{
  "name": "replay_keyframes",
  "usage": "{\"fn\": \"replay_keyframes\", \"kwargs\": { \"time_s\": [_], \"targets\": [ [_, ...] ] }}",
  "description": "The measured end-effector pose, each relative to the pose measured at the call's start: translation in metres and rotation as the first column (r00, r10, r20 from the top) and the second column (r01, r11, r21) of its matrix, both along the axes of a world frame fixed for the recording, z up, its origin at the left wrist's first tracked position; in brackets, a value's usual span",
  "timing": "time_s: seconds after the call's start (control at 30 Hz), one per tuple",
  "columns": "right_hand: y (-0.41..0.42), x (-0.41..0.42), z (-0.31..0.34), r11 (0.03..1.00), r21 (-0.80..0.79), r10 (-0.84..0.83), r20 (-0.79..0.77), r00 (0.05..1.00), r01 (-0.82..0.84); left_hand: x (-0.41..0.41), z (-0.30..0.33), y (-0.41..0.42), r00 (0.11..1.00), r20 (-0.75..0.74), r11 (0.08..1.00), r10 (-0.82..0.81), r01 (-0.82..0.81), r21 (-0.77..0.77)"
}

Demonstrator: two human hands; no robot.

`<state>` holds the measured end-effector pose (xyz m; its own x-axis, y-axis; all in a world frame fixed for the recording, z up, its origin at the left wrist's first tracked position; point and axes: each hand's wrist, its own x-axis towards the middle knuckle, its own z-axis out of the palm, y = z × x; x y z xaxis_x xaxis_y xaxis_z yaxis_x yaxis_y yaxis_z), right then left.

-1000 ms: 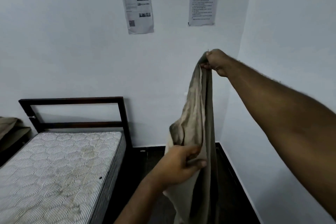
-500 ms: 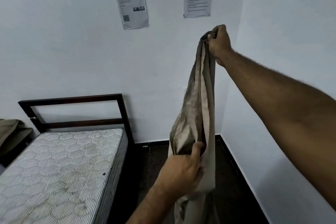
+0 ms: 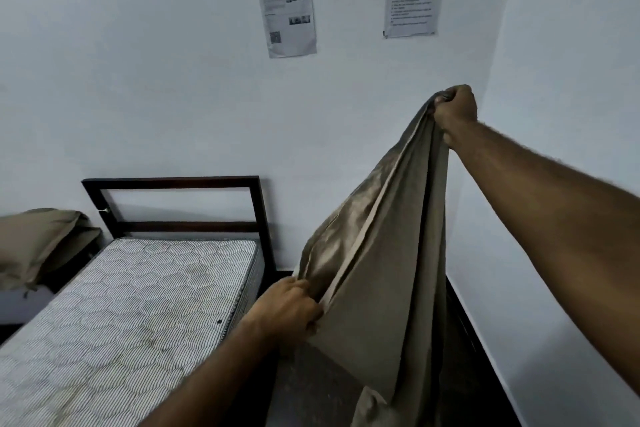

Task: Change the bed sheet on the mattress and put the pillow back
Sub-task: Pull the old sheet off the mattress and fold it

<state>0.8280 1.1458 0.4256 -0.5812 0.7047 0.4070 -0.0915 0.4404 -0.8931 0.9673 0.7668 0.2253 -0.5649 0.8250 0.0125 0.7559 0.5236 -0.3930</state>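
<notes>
An olive-tan bed sheet (image 3: 388, 270) hangs bunched in the air to the right of the bed. My right hand (image 3: 455, 107) grips its top end, raised near the room corner. My left hand (image 3: 289, 310) grips an edge of the sheet lower down, beside the mattress's right side. The bare quilted mattress (image 3: 131, 315) with grey stripes and some stains lies on a dark bed frame at the lower left. A tan pillow (image 3: 38, 243) rests left of the bed, past the headboard (image 3: 180, 204).
White walls meet in a corner behind the sheet. Two printed papers (image 3: 289, 12) hang on the back wall. A strip of dark floor (image 3: 311, 388) runs between the bed and the right wall, partly covered by the hanging sheet.
My hands have pulled apart, spreading the sheet wider. My left hand slid leftward along the edge. The view turned left, showing more of the pillow.
</notes>
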Motion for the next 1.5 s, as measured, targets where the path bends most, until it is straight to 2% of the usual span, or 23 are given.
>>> {"fn": "replay_keyframes", "kwargs": {
  "time_s": [0.07,0.1,0.23,0.33,0.4,0.47,0.57,0.63,0.7,0.8,0.87,0.93,0.97,1.03,1.1,1.2,1.27,1.37,1.43,1.5],
  "targets": [
    [-0.005,-0.004,-0.007,0.999,-0.024,0.029,0.003,1.000,-0.029,0.007,0.004,0.006,0.997,0.067,0.982,-0.044,0.055,-0.178],
    [-0.006,-0.006,-0.011,0.999,-0.035,0.042,0.005,0.999,-0.042,0.010,0.006,0.007,0.996,0.092,0.977,-0.015,0.034,-0.209],
    [-0.009,-0.003,-0.020,0.997,-0.051,0.053,0.022,0.998,-0.052,-0.003,0.015,-0.012,0.928,0.141,0.926,0.345,-0.312,-0.213],
    [-0.007,-0.003,-0.028,0.990,-0.070,0.123,0.019,0.992,-0.121,-0.021,0.019,-0.040,0.833,0.198,0.849,0.517,-0.470,-0.242],
    [-0.011,-0.005,-0.035,0.983,-0.049,0.179,0.038,0.983,-0.177,-0.028,0.019,-0.049,0.817,0.168,0.814,0.552,-0.485,-0.320],
    [-0.017,-0.008,-0.042,0.979,-0.083,0.190,0.040,0.981,-0.186,-0.032,0.023,-0.053,0.843,0.090,0.811,0.531,-0.474,-0.344],
    [-0.013,-0.008,-0.047,0.971,-0.204,0.135,0.016,0.991,-0.129,-0.044,0.040,-0.073,0.877,0.049,0.865,0.477,-0.459,-0.203],
    [-0.003,-0.004,-0.050,0.974,-0.213,0.091,0.045,0.995,-0.080,-0.054,0.061,-0.097,0.841,0.093,0.845,0.534,-0.527,-0.085],
    [0.004,0.001,-0.052,0.973,-0.214,0.093,0.039,0.995,-0.082,-0.064,0.078,-0.123,0.791,0.145,0.794,0.594,-0.606,0.052],
    [0.004,0.006,-0.047,0.970,-0.221,0.107,-0.007,0.994,-0.106,-0.078,0.103,-0.144,0.744,0.084,0.691,0.663,-0.651,0.316],
    [0.002,0.009,-0.038,0.967,-0.235,0.083,-0.062,0.995,-0.096,-0.090,0.126,-0.145,0.705,0.060,0.591,0.706,-0.634,0.499],
    [-0.001,0.014,-0.028,0.974,-0.213,0.057,-0.096,0.994,-0.077,-0.103,0.156,-0.141,0.677,0.067,0.503,0.733,-0.606,0.616],
    [-0.002,0.016,-0.024,0.983,-0.148,0.096,-0.073,0.993,-0.106,-0.110,0.172,-0.138,0.659,0.097,0.456,0.746,-0.612,0.646],
    [0.001,0.022,-0.022,0.961,0.030,0.270,0.090,0.959,-0.274,-0.120,0.196,-0.137,0.602,0.182,0.369,0.777,-0.671,0.643],
    [0.006,0.028,-0.019,0.901,0.076,0.402,0.228,0.887,-0.427,-0.124,0.209,-0.138,0.557,0.206,0.337,0.804,-0.714,0.614],
    [0.013,0.034,-0.011,0.905,0.112,0.390,0.163,0.906,-0.410,-0.131,0.219,-0.138,0.556,0.188,0.331,0.809,-0.697,0.636],
    [0.015,0.039,-0.004,0.880,0.136,0.435,0.148,0.888,-0.454,-0.136,0.227,-0.139,0.546,0.184,0.311,0.817,-0.687,0.657],
    [0.016,0.046,0.006,0.787,0.199,0.541,0.233,0.808,-0.584,-0.140,0.233,-0.150,0.524,0.160,0.297,0.836,-0.679,0.672],
    [0.015,0.050,0.009,0.736,0.304,0.527,0.303,0.794,-0.604,-0.142,0.232,-0.159,0.526,0.135,0.308,0.840,-0.666,0.680],
    [0.012,0.055,0.012,0.696,0.343,0.535,0.337,0.775,-0.630,-0.144,0.231,-0.165,0.516,0.158,0.290,0.842,-0.679,0.674]
  ]
}}
